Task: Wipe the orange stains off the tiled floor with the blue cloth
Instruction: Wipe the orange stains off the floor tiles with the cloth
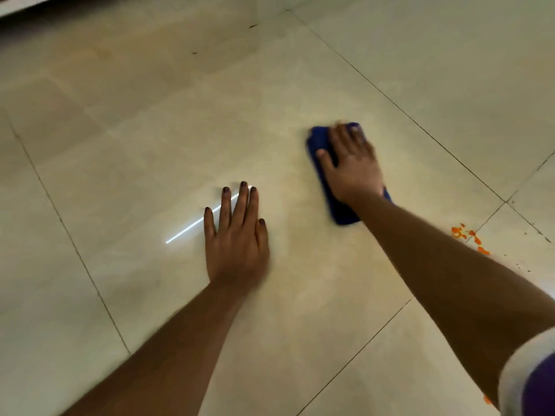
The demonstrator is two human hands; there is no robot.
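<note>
Pressing blue cloth (322, 163) w/ flat R hand (353, 166); L hand (237, 238) fingers spread on floor (150, 145).

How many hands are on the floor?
2. The left hand lies flat on the bare tile; the right hand presses the blue cloth farther ahead.

Cloth (336, 190) on floor (150, 130), right of left hand (237, 244)
</note>
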